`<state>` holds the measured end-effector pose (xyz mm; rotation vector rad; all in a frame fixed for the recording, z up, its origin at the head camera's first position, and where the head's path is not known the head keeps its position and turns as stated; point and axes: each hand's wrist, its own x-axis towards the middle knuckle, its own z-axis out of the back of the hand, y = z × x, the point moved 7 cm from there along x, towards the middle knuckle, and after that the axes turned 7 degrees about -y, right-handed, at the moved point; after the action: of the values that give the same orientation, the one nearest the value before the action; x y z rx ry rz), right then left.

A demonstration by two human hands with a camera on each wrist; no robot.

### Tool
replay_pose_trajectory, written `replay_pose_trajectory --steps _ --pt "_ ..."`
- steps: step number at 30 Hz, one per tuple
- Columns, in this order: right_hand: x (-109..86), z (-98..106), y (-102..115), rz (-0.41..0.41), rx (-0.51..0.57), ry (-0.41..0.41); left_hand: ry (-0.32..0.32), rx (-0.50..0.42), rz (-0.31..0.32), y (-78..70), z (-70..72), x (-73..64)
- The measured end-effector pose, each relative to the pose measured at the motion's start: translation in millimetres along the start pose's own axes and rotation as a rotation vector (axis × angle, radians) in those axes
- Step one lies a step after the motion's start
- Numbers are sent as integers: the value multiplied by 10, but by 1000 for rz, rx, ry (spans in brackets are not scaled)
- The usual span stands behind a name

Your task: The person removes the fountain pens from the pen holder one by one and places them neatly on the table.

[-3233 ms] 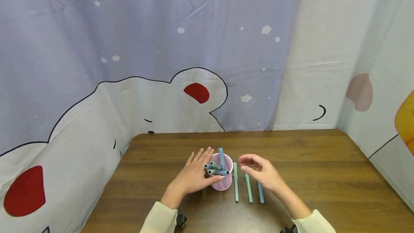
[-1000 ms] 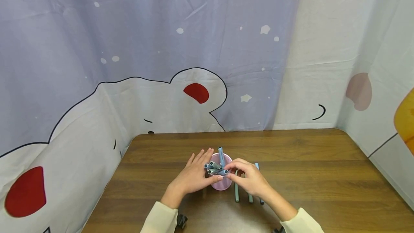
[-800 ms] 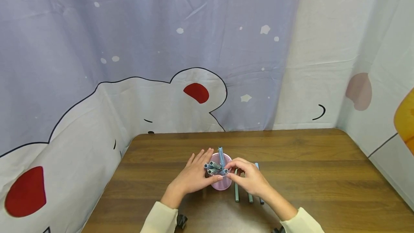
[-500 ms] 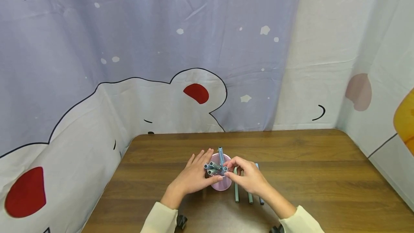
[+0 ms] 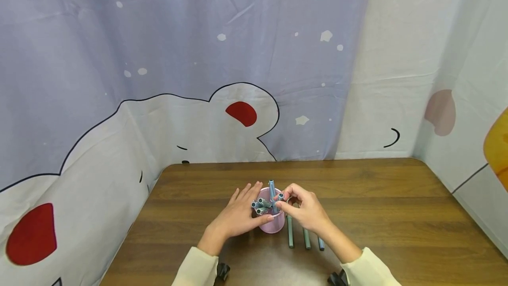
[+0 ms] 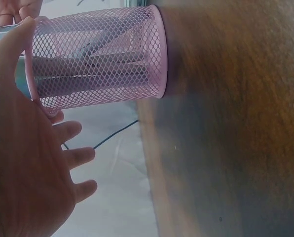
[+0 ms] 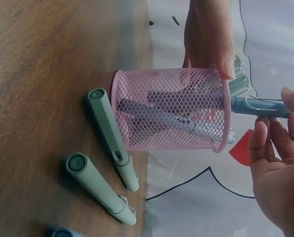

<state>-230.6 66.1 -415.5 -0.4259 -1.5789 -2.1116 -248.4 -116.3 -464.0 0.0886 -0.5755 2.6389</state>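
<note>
Here: slim blue pen point(image 7: 260, 105), wire-clipped; right grip point(image 5: 307, 210) pinching it, left grip point(image 5: 239, 215) spread.

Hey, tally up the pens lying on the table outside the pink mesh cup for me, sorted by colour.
Green pens: 2
Blue pen: 1
Total: 3

One pink mesh cup point(image 5: 271, 226), one table point(image 5: 397, 215) — and four green pens point(image 5: 290, 235), four blue pens point(image 5: 272, 191).
</note>
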Motion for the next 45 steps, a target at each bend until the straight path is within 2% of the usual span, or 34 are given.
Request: replay_pose_trajectory --steps 7,14,24,30,38,45 --pt "17 35 -22 -17 98 21 7 -1 13 13 -10 0" --pt "37 53 -9 -21 152 46 3 -9 1 3 -3 -3" --pt "64 159 55 43 97 -60 -2 -4 -2 10 -8 -9" --pt "78 215 31 31 156 -131 -2 -9 4 9 -8 -6" --pt "88 331 118 73 274 -153 2 -15 3 5 -11 -21" --pt "129 503 223 100 269 -183 -3 -32 -3 10 -6 -12"
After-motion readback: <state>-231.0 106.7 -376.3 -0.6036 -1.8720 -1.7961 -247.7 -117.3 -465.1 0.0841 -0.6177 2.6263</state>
